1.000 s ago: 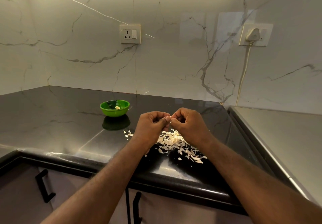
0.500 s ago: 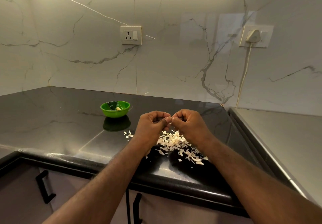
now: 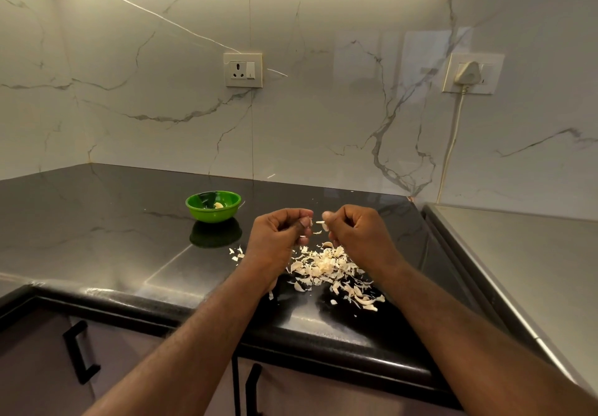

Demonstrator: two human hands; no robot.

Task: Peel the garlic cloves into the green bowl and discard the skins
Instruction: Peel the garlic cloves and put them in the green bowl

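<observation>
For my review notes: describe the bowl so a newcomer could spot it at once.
On the black countertop, beyond and left of the left hand, stands the green bowl. It is the only coloured thing there, with a pale clove inside, unlike the loose white skins heaped nearer the edge.

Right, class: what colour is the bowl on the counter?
The bowl is bright green, seen best in the head view.

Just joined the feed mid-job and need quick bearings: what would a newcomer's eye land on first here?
Two hands at centre, the left hand pinching a garlic clove, the right hand pinching a skin flake, just apart above the black counter. Under them lies a pale pile of skins. Left of the hands sits the green bowl, holding a peeled clove.
</observation>
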